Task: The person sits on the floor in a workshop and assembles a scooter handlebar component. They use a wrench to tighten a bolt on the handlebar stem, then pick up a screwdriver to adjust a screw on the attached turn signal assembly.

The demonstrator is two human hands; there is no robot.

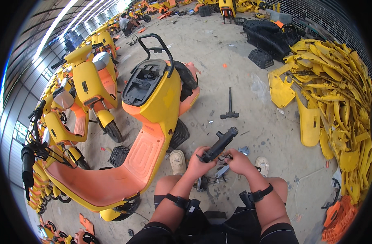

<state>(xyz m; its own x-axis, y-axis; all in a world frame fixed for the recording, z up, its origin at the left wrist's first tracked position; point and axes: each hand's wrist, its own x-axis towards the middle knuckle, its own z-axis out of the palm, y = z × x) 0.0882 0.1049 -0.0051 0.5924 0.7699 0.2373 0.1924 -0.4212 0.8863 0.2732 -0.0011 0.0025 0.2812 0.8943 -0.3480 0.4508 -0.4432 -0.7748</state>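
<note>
My left hand (200, 162) is closed around a long black part (221, 143), tilted up and to the right in front of my knees. Close beside its lower side, my right hand (239, 162) has its fingers pinched together; whatever is between them is too small to make out. On the floor below my hands lie a silver tool (221, 171) and several small metal pieces, partly hidden by my hands. Farther ahead a black T-shaped stem (230, 109) rests on the concrete.
A yellow and orange scooter (151, 118), its seat off, stands close on my left. More yellow scooters (87, 81) fill the area behind it. To the right rises a heap of yellow panels (328, 89), with black baskets (262, 58) farther back and orange pieces (339, 219) nearer.
</note>
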